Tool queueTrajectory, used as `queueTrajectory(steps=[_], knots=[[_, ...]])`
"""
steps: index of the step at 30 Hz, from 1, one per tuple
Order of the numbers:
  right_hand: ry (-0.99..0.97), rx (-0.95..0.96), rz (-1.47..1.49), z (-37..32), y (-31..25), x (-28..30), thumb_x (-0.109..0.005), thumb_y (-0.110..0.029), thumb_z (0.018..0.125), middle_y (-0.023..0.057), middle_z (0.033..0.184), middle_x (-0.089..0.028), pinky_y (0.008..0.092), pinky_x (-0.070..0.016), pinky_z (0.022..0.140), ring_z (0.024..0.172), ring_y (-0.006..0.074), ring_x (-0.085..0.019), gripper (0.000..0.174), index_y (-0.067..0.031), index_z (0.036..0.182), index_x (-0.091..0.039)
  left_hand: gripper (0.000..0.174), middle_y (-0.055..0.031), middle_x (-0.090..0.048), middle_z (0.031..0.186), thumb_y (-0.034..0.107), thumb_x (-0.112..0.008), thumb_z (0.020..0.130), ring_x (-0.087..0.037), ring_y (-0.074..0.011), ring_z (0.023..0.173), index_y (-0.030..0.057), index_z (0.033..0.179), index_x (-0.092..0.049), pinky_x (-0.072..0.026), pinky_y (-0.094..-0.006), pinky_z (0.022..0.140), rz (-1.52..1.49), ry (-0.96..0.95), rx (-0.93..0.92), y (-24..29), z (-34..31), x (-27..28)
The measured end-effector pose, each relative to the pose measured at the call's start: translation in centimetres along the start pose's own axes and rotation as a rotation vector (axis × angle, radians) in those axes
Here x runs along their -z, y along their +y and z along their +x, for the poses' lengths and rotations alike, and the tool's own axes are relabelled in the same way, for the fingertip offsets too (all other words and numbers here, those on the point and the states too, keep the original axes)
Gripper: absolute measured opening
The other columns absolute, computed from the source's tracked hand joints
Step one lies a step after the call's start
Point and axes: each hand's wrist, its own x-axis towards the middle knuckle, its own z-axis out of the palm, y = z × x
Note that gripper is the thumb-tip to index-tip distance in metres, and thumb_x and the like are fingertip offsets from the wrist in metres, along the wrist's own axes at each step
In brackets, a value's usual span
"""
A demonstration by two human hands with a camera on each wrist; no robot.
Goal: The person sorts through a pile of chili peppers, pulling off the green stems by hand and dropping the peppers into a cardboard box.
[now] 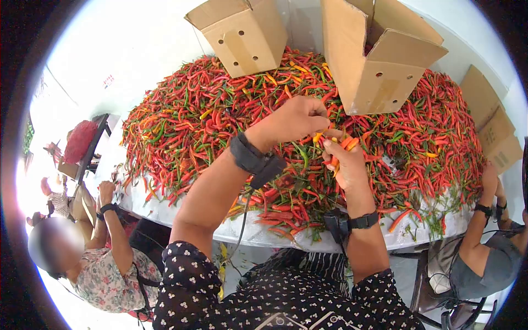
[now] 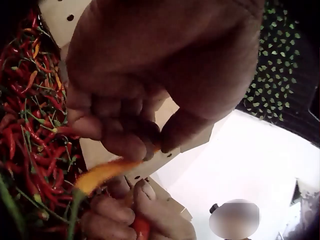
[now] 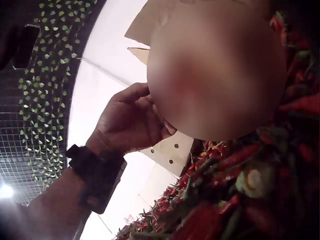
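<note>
Thumb and fingertips of my left hand (image 1: pixel 297 120) pinch one end of a yellow-orange chili pepper (image 2: pixel 102 176), its green stem pointing down in the left wrist view. Just beside it, my right hand (image 1: pixel 347 164) is curled around a small bunch of orange and red chili peppers (image 1: pixel 350 144). A red chili (image 2: pixel 142 228) shows between the right fingers in the left wrist view. Both hands meet over a broad heap of chili peppers (image 1: pixel 187 110), mostly red with some green and orange. A blur hides much of the right hand in the right wrist view.
Two open cardboard boxes (image 1: pixel 242 47) (image 1: pixel 379 82) stand on the heap's far side. A flattened cardboard piece (image 1: pixel 498 132) leans at the right. The white-covered table (image 1: pixel 242 234) shows along the near edge. Other people sit at the left (image 1: pixel 113 269) and right (image 1: pixel 487 264).
</note>
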Motion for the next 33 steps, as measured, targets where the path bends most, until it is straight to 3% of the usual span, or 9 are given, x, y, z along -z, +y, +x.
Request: queueTrajectory(steps=[6,9,12,14,22,24,25,27,33], knots=[[0.032,0.094,-0.129,0.1,0.3,0.1,-0.062,-0.007,0.078,0.0003,0.068,-0.055,0.0194,-0.0387,0.046,0.053,0.0067,-0.049,0.02,-0.001,0.096,-0.057,0.02,-0.0029,-0.057,0.069,0.018,-0.056,0.081,-0.054,-0.0089,0.065,-0.0013,0.082,-0.058,-0.0449,-0.0245,0.059,-0.077,-0.111,0.044,0.4,-0.2,-0.4],[-0.01,0.074,-0.066,0.1,0.4,0.2,-0.062,-0.007,0.078,0.0001,0.067,-0.053,0.0186,-0.0367,0.044,0.052,0.0062,-0.048,0.015,-0.0031,0.091,-0.056,0.02,-0.0023,-0.058,0.069,0.019,-0.056,0.082,-0.054,-0.009,0.066,-0.0011,0.084,-0.059,-0.0447,-0.0244,0.06,-0.107,-0.032,0.031,-0.7,-0.3,-0.9],[0.045,0.104,0.056,0.5,0.2,0.6,-0.062,-0.007,0.078,0.0003,0.066,-0.053,0.0184,-0.0342,0.041,0.052,0.0062,-0.048,0.012,-0.0052,0.087,-0.054,0.022,-0.0028,-0.059,0.07,0.02,-0.056,0.083,-0.055,-0.0092,0.067,-0.0016,0.086,-0.06,-0.0449,-0.0247,0.06,0.047,0.087,-0.046,-2.1,-1.0,-1.3],[0.172,0.158,0.102,0.5,0.2,0.6,-0.062,-0.008,0.079,0.0005,0.064,-0.052,0.0183,-0.0322,0.038,0.051,0.0065,-0.048,0.014,-0.006,0.088,-0.053,0.024,-0.0034,-0.059,0.07,0.021,-0.056,0.083,-0.055,-0.0092,0.066,-0.0022,0.088,-0.06,-0.0451,-0.0252,0.06,0.149,-0.051,0.031,-2.8,-1.7,-1.5],[0.213,0.241,-0.102,0.4,0.3,0.2,-0.062,-0.007,0.079,0.0014,0.064,-0.053,0.0189,-0.033,0.038,0.049,0.0066,-0.048,0.016,-0.0044,0.092,-0.053,0.018,-0.0046,-0.054,0.057,0.015,-0.055,0.08,-0.051,-0.0091,0.053,-0.0019,0.081,-0.06,-0.0431,-0.0263,0.05,0.107,-0.013,0.083,-1.4,-3.0,-2.7],[0.191,0.27,-0.189,0.3,0.3,0.2,-0.06,-0.007,0.08,0.0015,0.064,-0.053,0.0188,-0.0331,0.039,0.049,0.0067,-0.048,0.013,-0.0046,0.09,-0.053,0.017,-0.0127,-0.058,0.063,0.014,-0.056,0.076,-0.055,-0.0171,0.056,-0.0021,0.078,-0.06,-0.0436,-0.032,0.054,0.081,0.035,0.08,-1.8,-3.1,-2.8],[0.19,0.273,-0.19,0.2,0.3,0.1,-0.06,-0.007,0.08,0.0015,0.064,-0.053,0.0188,-0.0331,0.039,0.049,0.0067,-0.048,0.013,-0.0046,0.09,-0.053,0.017,-0.0127,-0.058,0.063,0.014,-0.056,0.076,-0.055,-0.0171,0.056,-0.0021,0.078,-0.06,-0.0436,-0.032,0.054,0.081,0.036,0.077,-2.0,-3.2,-2.9],[0.127,0.244,0.003,0.0,0.2,-0.3,-0.059,-0.008,0.081,0.0013,0.064,-0.053,0.019,-0.0334,0.039,0.05,0.007,-0.048,0.009,-0.0057,0.086,-0.052,0.012,-0.0035,-0.055,0.063,0.01,-0.054,0.08,-0.05,-0.0074,0.059,-0.0008,0.081,-0.059,-0.0424,-0.0249,0.054,0.11,0.095,-0.093,-2.2,-3.6,-2.9],[0.063,0.102,0.267,0.0,0.8,-0.3,-0.058,-0.013,0.083,0.0007,0.063,-0.052,0.0193,-0.0342,0.039,0.051,0.0084,-0.049,0.008,-0.0087,0.083,-0.051,0.009,0.0024,-0.052,0.066,0.009,-0.055,0.081,-0.046,-0.0038,0.063,0.0004,0.082,-0.058,-0.0404,-0.0224,0.056,-0.209,0.083,-0.093,-2.4,-5.1,-3.2]])
